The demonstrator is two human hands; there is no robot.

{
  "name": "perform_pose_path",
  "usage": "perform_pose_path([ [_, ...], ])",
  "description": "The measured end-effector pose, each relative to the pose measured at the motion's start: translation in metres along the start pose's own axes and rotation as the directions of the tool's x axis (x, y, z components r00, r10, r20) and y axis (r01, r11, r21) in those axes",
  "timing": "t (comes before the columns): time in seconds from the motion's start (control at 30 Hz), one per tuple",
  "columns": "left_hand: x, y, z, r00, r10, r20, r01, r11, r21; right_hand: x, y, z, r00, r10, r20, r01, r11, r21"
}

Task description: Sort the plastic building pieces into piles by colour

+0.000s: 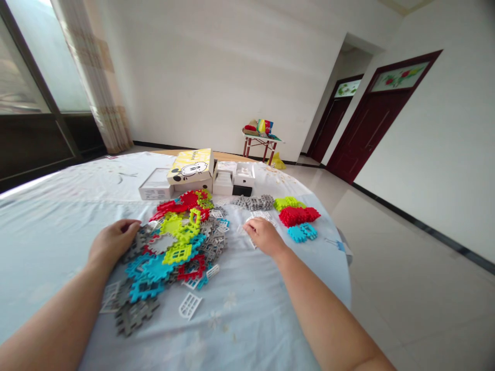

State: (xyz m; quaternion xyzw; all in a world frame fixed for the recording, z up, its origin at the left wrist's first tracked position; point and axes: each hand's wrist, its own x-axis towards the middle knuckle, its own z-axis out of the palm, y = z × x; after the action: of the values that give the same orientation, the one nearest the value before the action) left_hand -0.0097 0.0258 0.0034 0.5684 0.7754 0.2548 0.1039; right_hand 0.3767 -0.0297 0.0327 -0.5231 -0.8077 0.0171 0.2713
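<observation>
A mixed heap of plastic interlocking building pieces [170,252] in red, lime, blue, grey and white lies in front of me. My left hand [113,241] is at the heap's left edge beside grey pieces [136,246]; its fingers are closed together, and what they hold, if anything, is hidden. To the right of the heap, my right hand [265,236] has its fingers curled and pinched at a white window piece [249,241], mostly covered by the hand. More white window pieces [263,215] lie just beyond it. One loose white window piece [190,306] lies nearer me.
Sorted groups of grey [255,202], lime [289,203], red [299,216] and blue pieces [302,232] lie to the right. Behind the heap are a yellow-and-white cartoon box [191,167], a white tray-like box [156,184] and small white boxes [223,182]. A patterned cloth covers the round table [255,319].
</observation>
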Motion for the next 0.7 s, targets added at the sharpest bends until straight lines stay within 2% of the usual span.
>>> perform_pose_path([
  [0.13,0.001,0.0,0.002,1.0,-0.004,-0.004,0.004,1.0,-0.007,0.0,0.026,-0.007,0.959,0.132,-0.251,-0.141,0.99,-0.019],
  [0.23,0.0,0.001,0.001,1.0,-0.009,-0.001,0.009,1.0,-0.012,-0.001,0.028,-0.003,0.949,0.133,-0.286,-0.127,0.991,0.04],
  [0.3,-0.001,0.003,0.0,1.0,-0.011,0.001,0.011,1.0,-0.013,-0.002,0.017,0.002,0.976,0.077,-0.205,-0.056,0.993,0.108],
  [0.4,-0.004,0.004,-0.002,1.0,-0.016,0.0,0.016,1.0,-0.012,-0.004,-0.01,0.008,0.997,-0.078,-0.021,0.081,0.97,0.229],
  [0.53,-0.006,0.006,-0.004,1.0,-0.015,0.001,0.015,1.0,-0.016,-0.009,-0.039,0.013,0.943,-0.293,0.158,0.22,0.906,0.362],
  [0.7,-0.007,0.006,-0.004,1.0,-0.006,-0.006,0.006,1.0,-0.021,-0.013,-0.051,0.017,0.882,-0.409,0.236,0.275,0.852,0.446],
])
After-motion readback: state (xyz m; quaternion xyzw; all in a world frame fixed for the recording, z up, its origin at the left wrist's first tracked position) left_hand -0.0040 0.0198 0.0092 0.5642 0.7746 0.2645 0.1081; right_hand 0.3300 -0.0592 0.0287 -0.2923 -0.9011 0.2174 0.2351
